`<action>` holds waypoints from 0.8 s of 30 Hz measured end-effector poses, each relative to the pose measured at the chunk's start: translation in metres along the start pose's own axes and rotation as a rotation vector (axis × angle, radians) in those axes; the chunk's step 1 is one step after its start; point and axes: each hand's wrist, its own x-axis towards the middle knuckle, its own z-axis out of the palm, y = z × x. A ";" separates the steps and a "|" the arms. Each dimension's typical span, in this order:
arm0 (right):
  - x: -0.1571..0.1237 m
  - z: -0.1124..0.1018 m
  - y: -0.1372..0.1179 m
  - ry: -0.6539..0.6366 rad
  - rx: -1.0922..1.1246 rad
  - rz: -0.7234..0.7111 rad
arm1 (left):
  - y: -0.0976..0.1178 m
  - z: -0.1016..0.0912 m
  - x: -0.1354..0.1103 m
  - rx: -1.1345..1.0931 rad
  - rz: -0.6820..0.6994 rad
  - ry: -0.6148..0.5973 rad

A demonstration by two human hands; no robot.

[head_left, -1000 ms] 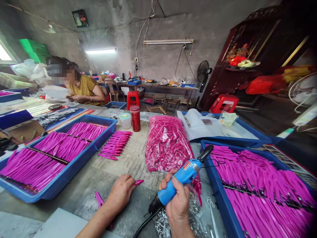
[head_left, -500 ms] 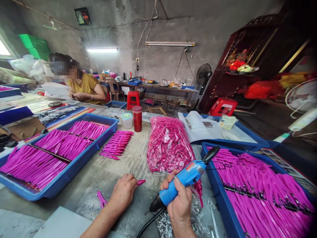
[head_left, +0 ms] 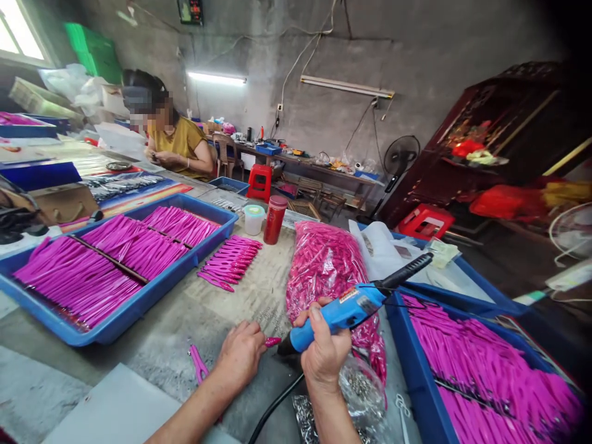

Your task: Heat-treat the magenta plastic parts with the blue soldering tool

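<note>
My right hand [head_left: 326, 354] is wrapped around a blue electric screwdriver [head_left: 342, 313], its black nose pointing down and left. My left hand [head_left: 240, 351] is closed on a pink plastic piece, whose glossy pointed tip [head_left: 272, 341] sticks out beside the screwdriver's nose; the rest lies hidden under the fingers. Near my left wrist rests a pink forked piece [head_left: 198, 364]. Tiny metal parts [head_left: 272, 319] are scattered just beyond my fingers. A row of pink pieces [head_left: 230, 262] lies farther off. Below my right hand are bags of small metal parts [head_left: 363, 390].
Blue trays of long pink pieces flank me, a left tray [head_left: 111, 330] and a right tray [head_left: 419, 376]. A clear bag of pink parts [head_left: 326, 259] stands ahead, near a red jar [head_left: 275, 221] and small tub [head_left: 254, 220]. A co-worker [head_left: 180, 145] sits far left. A black cord [head_left: 277, 404] crosses the table.
The screwdriver has moved left and up, its nose now beside the pink tip. My left hand still grips the piece. The camera view has shifted left.
</note>
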 end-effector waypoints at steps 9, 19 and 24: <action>0.007 0.013 0.010 -0.073 -0.069 -0.085 | 0.003 -0.002 0.002 -0.012 -0.011 -0.037; 0.009 0.020 0.016 -0.130 -0.117 -0.116 | 0.001 0.003 0.000 -0.024 0.000 -0.011; 0.010 0.020 0.016 -0.123 -0.124 -0.110 | 0.001 0.002 0.001 -0.024 -0.005 -0.033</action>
